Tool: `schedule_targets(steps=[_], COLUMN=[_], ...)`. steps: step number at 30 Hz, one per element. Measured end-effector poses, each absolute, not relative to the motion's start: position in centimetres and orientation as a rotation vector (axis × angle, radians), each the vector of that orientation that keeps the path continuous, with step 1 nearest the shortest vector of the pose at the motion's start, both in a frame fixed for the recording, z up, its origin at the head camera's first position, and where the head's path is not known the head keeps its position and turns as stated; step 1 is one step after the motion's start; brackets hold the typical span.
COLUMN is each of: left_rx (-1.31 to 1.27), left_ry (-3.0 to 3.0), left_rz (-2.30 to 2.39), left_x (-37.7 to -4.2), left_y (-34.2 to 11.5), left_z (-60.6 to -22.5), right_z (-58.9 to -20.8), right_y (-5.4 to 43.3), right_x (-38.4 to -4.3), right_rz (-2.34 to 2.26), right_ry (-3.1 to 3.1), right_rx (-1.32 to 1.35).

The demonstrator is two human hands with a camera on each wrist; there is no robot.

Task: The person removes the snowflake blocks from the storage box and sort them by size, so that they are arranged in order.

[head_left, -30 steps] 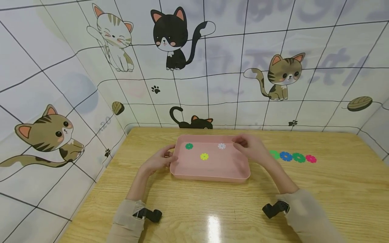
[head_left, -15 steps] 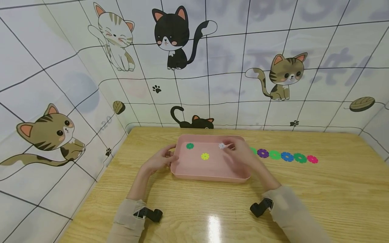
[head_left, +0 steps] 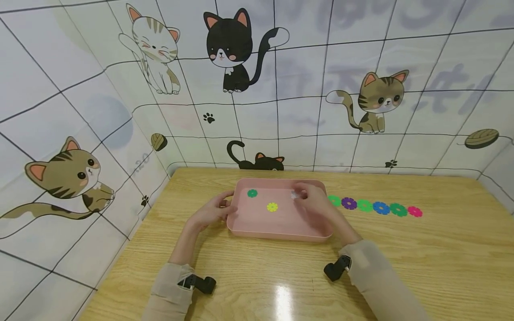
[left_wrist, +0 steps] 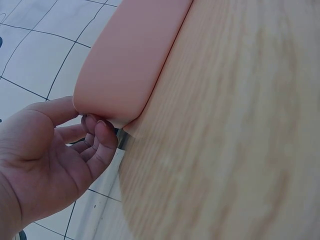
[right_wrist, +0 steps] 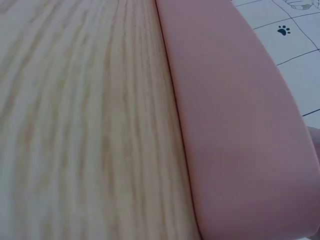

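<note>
Pink tray [head_left: 257,223]: your left hand [head_left: 211,211] grips its nine-o'clock edge. Your right hand [head_left: 316,200], closure unclear, could fumble the one-o'clock white disc [head_left: 294,195] through shallow pinching.

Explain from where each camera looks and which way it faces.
Head: on the head, facing forward and down at the pink tray; left hand and right hand show.
Left wrist: on that wrist, facing the tray's outside; left hand shows.
Right wrist: on that wrist, facing the tray's outside; a sliver of hand shows.
Both wrist views share tray and wooden table.
</note>
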State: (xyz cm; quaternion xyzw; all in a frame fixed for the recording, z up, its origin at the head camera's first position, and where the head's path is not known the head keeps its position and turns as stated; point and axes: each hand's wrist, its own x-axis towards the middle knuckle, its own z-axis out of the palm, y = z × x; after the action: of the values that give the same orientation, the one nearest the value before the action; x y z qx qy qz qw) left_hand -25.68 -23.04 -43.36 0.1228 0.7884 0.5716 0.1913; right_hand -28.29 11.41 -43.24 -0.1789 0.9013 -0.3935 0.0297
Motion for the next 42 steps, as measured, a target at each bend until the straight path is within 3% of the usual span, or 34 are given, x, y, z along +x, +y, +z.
schedule_targets(steps=[20, 31, 42], left_rx=[0.345, 0.337, 0.34], left_ry=[2.223, 2.232, 2.239], left_rz=[1.602, 1.593, 1.587], left_x=[-25.7, -25.5, -25.9], left_y=[-23.0, -22.9, -23.0], left_z=[-43.5, -43.5, -43.6], right_z=[-43.7, -43.1, -41.3], right_y=[11.2, 11.5, 14.0], right_x=[-28.5, -27.6, -25.9], right_rz=[-1.092, -1.388, -1.45], right_ry=[2.811, 2.744, 2.7], right_rx=[-0.499, -0.59, -0.453])
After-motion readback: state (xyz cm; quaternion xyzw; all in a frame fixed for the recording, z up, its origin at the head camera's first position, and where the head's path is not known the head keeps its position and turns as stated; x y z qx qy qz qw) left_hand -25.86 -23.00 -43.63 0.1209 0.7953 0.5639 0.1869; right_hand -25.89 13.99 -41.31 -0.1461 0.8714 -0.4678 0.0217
